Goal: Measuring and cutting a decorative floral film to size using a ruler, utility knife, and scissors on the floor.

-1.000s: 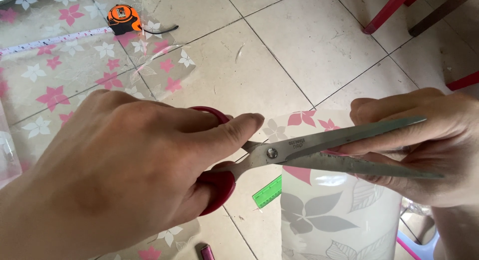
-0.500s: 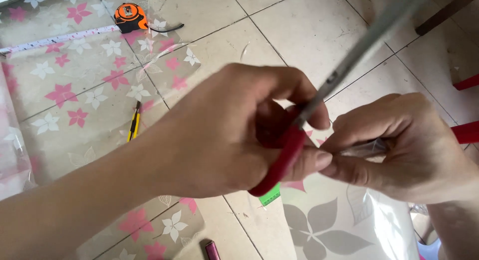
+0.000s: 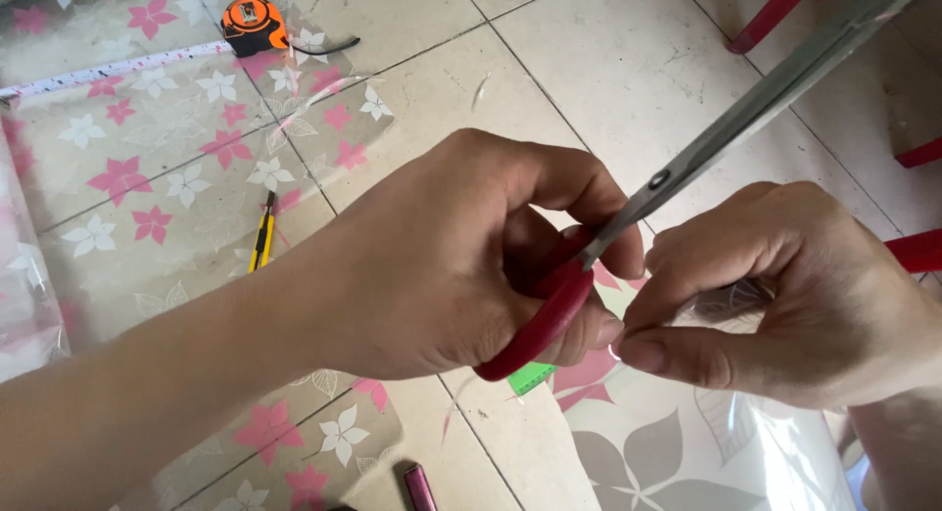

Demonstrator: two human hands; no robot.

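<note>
Up close, red-handled scissors (image 3: 628, 227) inside left hand (image 3: 442, 266) grip, blades skyward.

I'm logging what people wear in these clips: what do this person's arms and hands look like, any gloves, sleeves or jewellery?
Both hands are bare. The left hand has no glove, ring or watch, and its forearm shows no sleeve as far as the picture reaches. The right hand is also ungloved and ringless, with short, plain nails; its wrist is bare to the picture's edge.

Beige tiled floor (image 3: 412, 21) (sunlit), red chair legs (image 3: 775, 16) top right.
</note>
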